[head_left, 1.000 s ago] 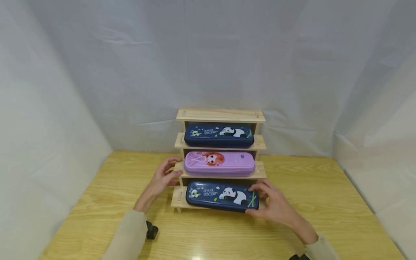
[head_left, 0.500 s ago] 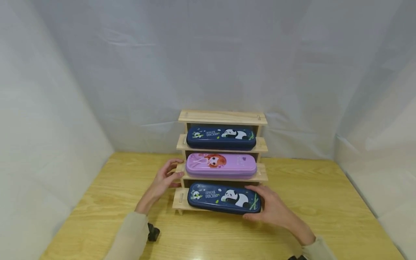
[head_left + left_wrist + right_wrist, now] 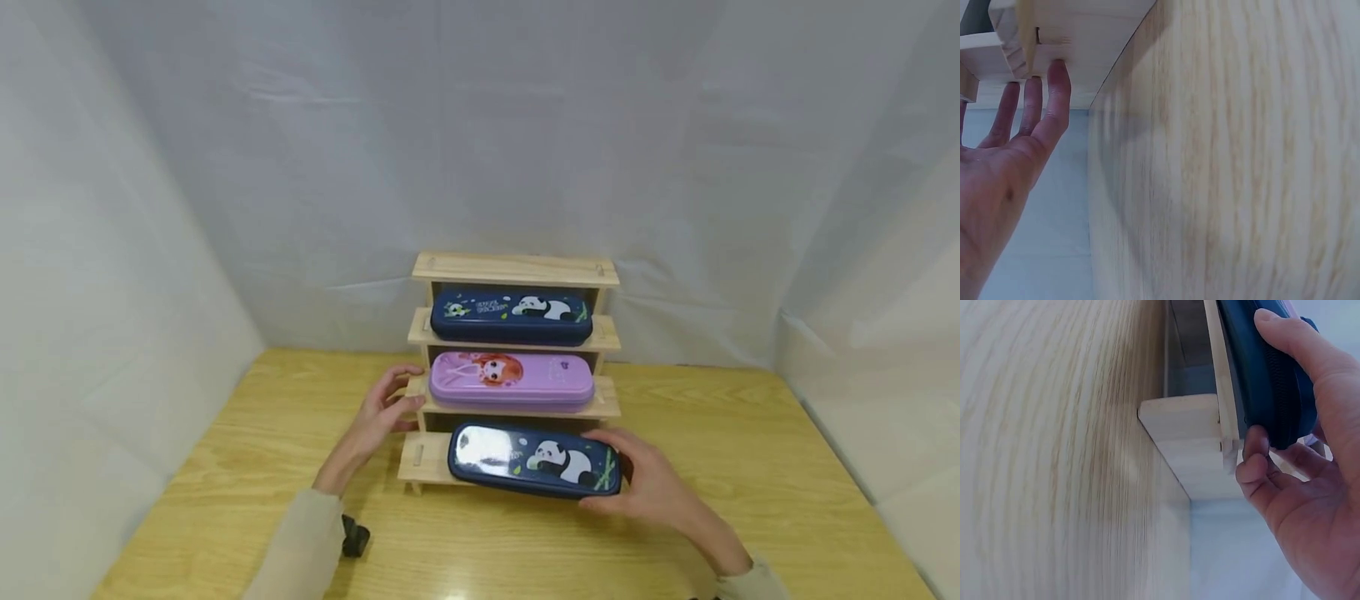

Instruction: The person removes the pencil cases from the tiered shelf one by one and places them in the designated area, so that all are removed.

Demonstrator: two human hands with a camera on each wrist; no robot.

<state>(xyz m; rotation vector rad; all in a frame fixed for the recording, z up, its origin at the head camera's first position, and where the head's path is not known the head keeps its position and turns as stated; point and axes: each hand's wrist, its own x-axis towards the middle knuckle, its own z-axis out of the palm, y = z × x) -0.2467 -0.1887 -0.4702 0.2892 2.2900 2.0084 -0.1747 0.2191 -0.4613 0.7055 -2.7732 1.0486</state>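
Note:
A stepped wooden rack point(image 3: 420, 458) stands on the table with three pencil cases on its tiers. My left hand point(image 3: 378, 415) holds the rack's left side, thumb and fingers about the end of the middle board. In the left wrist view, its fingertips point(image 3: 1059, 69) press against the wooden side. My right hand point(image 3: 648, 479) grips the right end of the lowest pencil case point(image 3: 517, 458), navy with a panda picture. This case lies askew, its right end nearer me. Seen from the right wrist, the thumb and fingers pinch its zipped edge point(image 3: 1279, 381).
A purple pencil case point(image 3: 512, 381) with a girl's picture lies on the middle tier. Another navy panda case point(image 3: 512, 317) sits on the tier above, under the top board point(image 3: 516, 269). Pale cloth point(image 3: 487, 125) hangs behind and on both sides of the wooden table point(image 3: 697, 417).
The lowest navy case has slid to the right along its tier, and my right hand has moved right with it. The left hand keeps its place on the rack.

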